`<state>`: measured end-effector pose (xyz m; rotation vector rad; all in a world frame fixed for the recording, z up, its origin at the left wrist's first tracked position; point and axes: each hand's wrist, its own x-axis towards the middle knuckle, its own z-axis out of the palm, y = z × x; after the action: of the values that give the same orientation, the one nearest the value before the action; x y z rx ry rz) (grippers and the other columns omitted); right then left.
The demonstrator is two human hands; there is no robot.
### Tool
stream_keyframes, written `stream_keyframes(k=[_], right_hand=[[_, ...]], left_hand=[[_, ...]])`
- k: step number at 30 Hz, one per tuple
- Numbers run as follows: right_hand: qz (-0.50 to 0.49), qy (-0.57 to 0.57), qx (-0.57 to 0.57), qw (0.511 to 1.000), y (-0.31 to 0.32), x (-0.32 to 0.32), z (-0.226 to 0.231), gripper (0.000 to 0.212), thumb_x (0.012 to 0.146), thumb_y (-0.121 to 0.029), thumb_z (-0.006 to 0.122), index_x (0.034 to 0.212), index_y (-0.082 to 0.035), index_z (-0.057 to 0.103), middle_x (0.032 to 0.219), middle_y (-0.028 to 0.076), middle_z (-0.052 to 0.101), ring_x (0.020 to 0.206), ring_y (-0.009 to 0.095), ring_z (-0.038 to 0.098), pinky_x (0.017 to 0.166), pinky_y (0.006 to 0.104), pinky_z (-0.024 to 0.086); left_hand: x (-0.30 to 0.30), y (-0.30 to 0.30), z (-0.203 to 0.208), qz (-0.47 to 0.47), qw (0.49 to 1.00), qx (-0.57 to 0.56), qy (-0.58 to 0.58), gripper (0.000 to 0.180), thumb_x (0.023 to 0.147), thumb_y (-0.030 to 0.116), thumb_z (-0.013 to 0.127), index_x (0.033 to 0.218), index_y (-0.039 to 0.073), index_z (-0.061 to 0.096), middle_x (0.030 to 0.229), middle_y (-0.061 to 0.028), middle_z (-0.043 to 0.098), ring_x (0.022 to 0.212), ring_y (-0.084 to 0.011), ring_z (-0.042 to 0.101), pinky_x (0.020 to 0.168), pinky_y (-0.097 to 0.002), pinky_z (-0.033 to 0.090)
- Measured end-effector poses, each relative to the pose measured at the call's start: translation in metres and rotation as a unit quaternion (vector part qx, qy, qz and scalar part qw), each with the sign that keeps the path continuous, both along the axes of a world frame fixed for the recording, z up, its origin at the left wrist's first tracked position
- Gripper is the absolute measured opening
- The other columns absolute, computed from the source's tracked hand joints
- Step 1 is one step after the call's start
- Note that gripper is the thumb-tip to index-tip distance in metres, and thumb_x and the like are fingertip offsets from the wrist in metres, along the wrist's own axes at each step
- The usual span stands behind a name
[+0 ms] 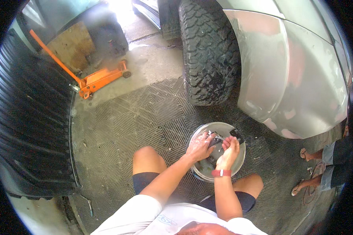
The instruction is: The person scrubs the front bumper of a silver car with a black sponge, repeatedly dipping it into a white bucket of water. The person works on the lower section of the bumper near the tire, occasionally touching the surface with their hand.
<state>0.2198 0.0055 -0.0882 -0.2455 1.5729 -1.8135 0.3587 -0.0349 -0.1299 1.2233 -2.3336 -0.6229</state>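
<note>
A round pale bucket (pixel 242 158) with murky liquid in it stands on the floor between my knees, and both my hands are over it. My left hand (pixel 200 148), wet with whitish suds, is closed around a dark flat piece (pixel 215 141) whose kind I cannot make out. Close beside it, my right hand (pixel 228 152) is curled with its fingers together; what lies in them, if anything, is hidden. A red band circles my right wrist. Just beyond the right fingertips, a black flat piece (pixel 237 136) lies at the bucket's far right rim.
A large knobbly tyre (pixel 208 55) and a grey body panel with pinkish patches (pixel 266 66) rise ahead and right. An orange floor jack (pixel 102 80) stands far left, near a black ribbed liner (pixel 31 117). Another person's sandalled feet (pixel 298 190) are at the right, on patterned matting (pixel 125 117).
</note>
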Motion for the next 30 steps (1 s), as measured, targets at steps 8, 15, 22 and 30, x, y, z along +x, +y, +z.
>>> stream_keyframes(k=[8, 15, 22, 30], right_hand=[[0.094, -0.290, 0.161, 0.939, -0.034, -0.037, -0.274, 0.030, 0.112, -0.038, 0.068, 0.116, -0.009, 0.073, 0.104, 0.005, 0.073, 0.091, 0.020, 0.068, 0.080, 0.0349, 0.053], [0.093, -0.235, 0.158, 0.955, -0.023, -0.034, -0.283, 0.032, 0.110, -0.046, 0.072, 0.110, -0.014, 0.072, 0.098, 0.004, 0.071, 0.082, 0.020, 0.065, 0.070, 0.0336, 0.051], [0.170, -0.484, 0.090, 0.854, -0.001, -0.017, -0.032, 0.043, 0.110, -0.054, 0.072, 0.089, -0.019, 0.057, 0.067, -0.003, 0.048, 0.050, 0.012, 0.045, 0.046, 0.0283, 0.034], [0.527, 0.387, 0.060, 0.754, -0.033, -0.010, 0.279, 0.029, 0.109, -0.025, 0.059, 0.105, -0.006, 0.080, 0.106, 0.027, 0.079, 0.091, 0.042, 0.078, 0.085, 0.0532, 0.060]], left_hand=[[-0.010, -0.006, 0.031, 0.004, 0.990, 0.124, -0.060, 0.074, 0.107, 0.061, 0.064, 0.167, 0.022, 0.049, 0.167, -0.0307, 0.051, 0.155, -0.0486, 0.050, 0.128, -0.0571, 0.042], [-0.009, -0.007, 0.033, 0.030, 0.993, 0.108, -0.043, 0.074, 0.108, 0.058, 0.065, 0.167, 0.018, 0.050, 0.160, -0.0299, 0.057, 0.150, -0.0494, 0.055, 0.124, -0.0572, 0.046], [0.006, 0.002, 0.022, 0.089, 0.983, 0.139, 0.076, 0.061, 0.108, 0.034, 0.068, 0.162, 0.010, 0.053, 0.149, -0.0262, 0.066, 0.136, -0.0435, 0.066, 0.117, -0.0534, 0.051], [-0.035, -0.009, 0.171, 0.278, 0.445, 0.573, 0.630, 0.069, 0.105, 0.010, 0.073, 0.167, 0.017, 0.045, 0.142, -0.0122, 0.067, 0.118, -0.0243, 0.072, 0.097, -0.0425, 0.064]])
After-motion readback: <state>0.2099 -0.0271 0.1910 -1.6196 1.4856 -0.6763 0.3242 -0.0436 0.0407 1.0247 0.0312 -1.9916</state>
